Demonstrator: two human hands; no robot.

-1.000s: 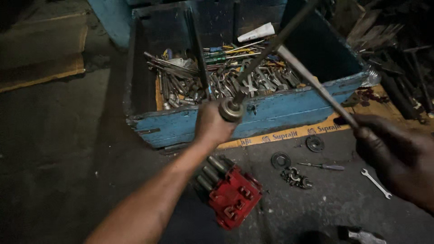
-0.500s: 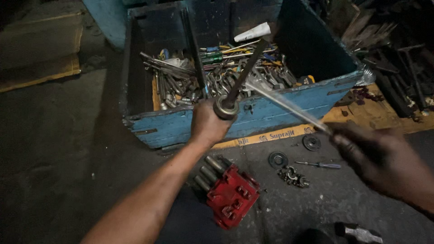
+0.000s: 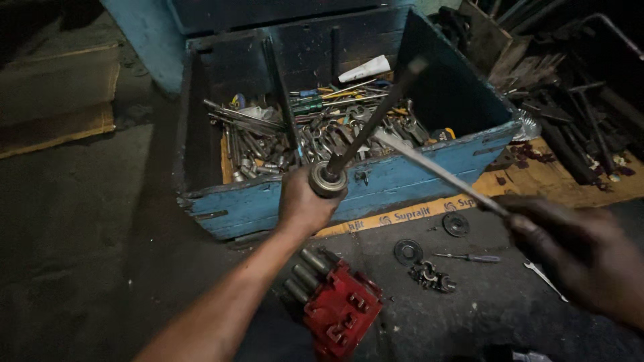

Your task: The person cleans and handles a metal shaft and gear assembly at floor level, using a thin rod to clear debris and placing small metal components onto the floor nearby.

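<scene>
Head view: left hand clenches shaft; blurred right hand seemingly grasps rod.

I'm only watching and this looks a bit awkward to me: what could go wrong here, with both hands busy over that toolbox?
1. The left hand grips a round metal part with a dark rod sticking up from it; it could slip and drop into the blue wooden toolbox.
2. The right hand holds a long thin metal bar close to that rod; a slip might knock the left hand's knuckles.
3. The red socket holder and the small loose washers lie on the dim floor, easy to kick.
</scene>
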